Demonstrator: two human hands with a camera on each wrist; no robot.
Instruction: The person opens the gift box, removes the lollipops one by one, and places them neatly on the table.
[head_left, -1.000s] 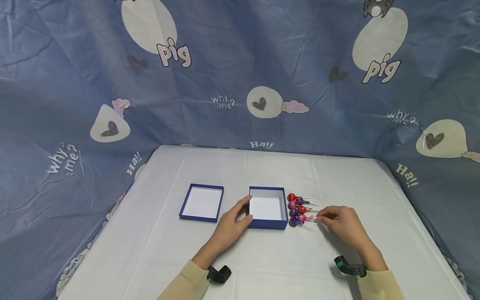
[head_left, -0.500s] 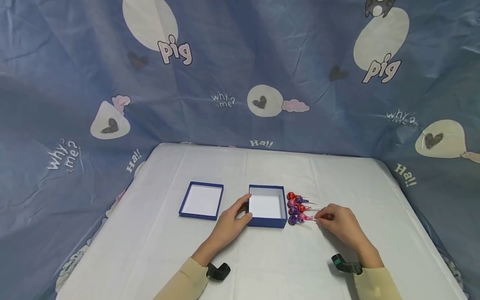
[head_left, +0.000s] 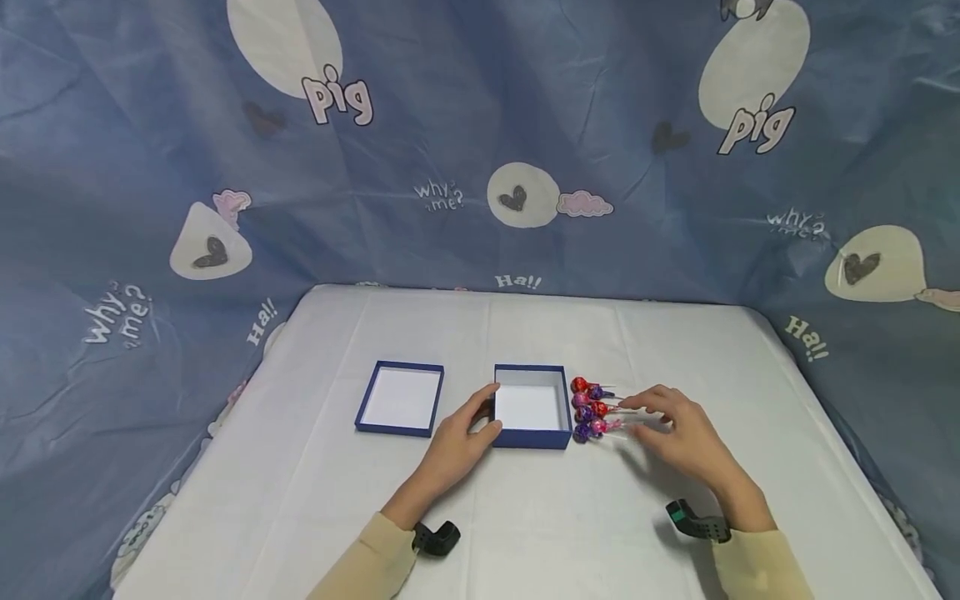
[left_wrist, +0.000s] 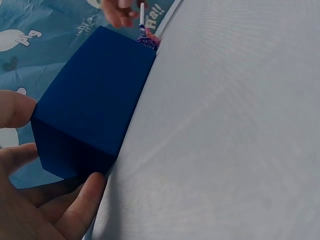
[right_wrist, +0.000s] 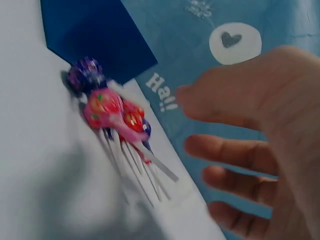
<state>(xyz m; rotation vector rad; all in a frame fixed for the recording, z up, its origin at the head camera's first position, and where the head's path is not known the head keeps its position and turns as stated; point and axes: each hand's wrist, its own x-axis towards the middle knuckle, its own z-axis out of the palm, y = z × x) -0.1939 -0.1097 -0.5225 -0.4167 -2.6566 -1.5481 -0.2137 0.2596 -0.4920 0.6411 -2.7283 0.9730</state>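
Observation:
A blue open-topped box (head_left: 531,439) with a white inside stands mid-table. My left hand (head_left: 453,446) holds its left side, thumb at the near corner and fingers along the left wall; the left wrist view has these fingers (left_wrist: 82,205) bent at the box corner. Against the box's right side lie several lollipops (head_left: 597,427) in red, pink and purple wrappers, sticks pointing right. My right hand (head_left: 678,429) hovers just over the stick ends, thumb and fingers parted. Nothing is between them in the right wrist view, where the lollipops (right_wrist: 105,107) lie apart from the fingers.
A shallow blue lid (head_left: 397,400), white inside up, lies left of the box. White cloth covers the table (head_left: 555,525). Behind and beside it hangs a blue printed curtain (head_left: 420,242). A black band (head_left: 697,523) sits on each wrist.
My right hand has let go of the nearest lollipop stick; its fingers have spread and shifted slightly away from me. The left hand stays on the box.

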